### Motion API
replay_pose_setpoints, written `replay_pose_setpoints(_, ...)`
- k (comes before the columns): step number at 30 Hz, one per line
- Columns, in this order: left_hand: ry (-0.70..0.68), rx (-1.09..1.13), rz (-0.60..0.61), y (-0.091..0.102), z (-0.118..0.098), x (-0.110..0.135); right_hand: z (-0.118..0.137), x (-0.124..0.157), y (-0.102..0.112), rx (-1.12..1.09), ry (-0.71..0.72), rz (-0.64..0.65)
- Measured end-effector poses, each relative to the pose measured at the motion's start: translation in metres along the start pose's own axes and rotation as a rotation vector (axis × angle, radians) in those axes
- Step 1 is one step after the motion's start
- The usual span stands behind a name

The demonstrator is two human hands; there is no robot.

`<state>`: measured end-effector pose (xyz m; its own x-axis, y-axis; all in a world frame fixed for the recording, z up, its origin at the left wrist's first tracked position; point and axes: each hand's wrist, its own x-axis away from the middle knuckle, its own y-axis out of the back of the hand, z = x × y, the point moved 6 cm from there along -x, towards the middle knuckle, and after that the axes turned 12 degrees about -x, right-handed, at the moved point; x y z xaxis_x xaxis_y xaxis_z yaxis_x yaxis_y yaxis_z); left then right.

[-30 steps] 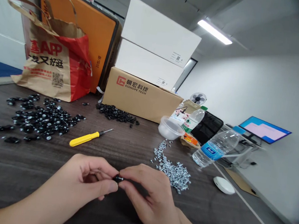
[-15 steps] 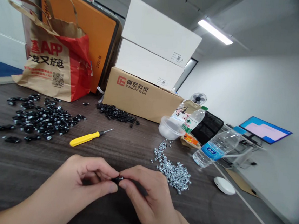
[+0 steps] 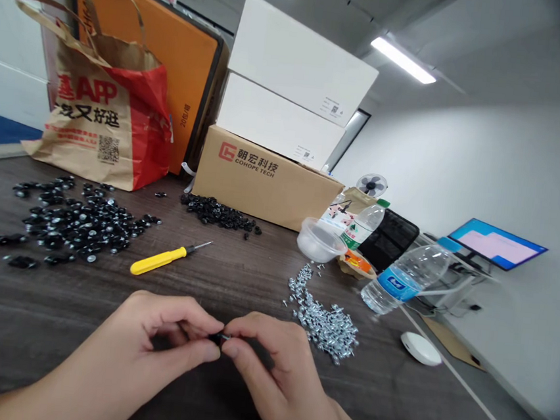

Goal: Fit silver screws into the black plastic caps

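Low over the near part of the table, my left hand (image 3: 162,334) pinches a small black plastic part (image 3: 217,338) between thumb and fingertips. My right hand (image 3: 277,368) is closed too, its thumb and forefinger on a small silver screw (image 3: 227,337) at the right end of that part. Fingertips hide most of both pieces. A pile of silver screws (image 3: 325,326) lies just right of my right hand. Beyond my left hand is a yellow-handled screwdriver (image 3: 161,260), its tip pointing right. Many black parts with silver screw heads (image 3: 80,224) are heaped at the left.
Smaller black pieces (image 3: 217,214) lie before a cardboard box (image 3: 267,182) topped by white boxes (image 3: 298,66). A paper bag (image 3: 105,114) stands back left. To the right are a clear plastic bowl (image 3: 321,244), water bottles (image 3: 405,278) and a white rounded object (image 3: 420,348).
Both hands stay nearly in place. The black part and the screw between my fingertips have shifted very slightly; the things on the table look the same.
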<state>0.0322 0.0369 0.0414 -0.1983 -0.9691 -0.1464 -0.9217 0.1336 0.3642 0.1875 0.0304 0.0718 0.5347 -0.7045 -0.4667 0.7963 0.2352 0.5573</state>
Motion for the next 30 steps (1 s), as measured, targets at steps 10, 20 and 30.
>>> replay_pose_setpoints(10,0.031,0.004,0.002,-0.002,0.005,-0.001,-0.008,0.005,0.000,0.041,-0.113,0.018)
replay_pose_setpoints(20,-0.007,-0.005,-0.003,-0.002,0.003,0.000,-0.020,0.005,-0.004,-0.222,-0.284,0.028)
replay_pose_setpoints(30,-0.073,-0.134,-0.029,0.002,-0.001,0.002,-0.034,0.004,-0.008,-0.698,-0.444,-0.071)
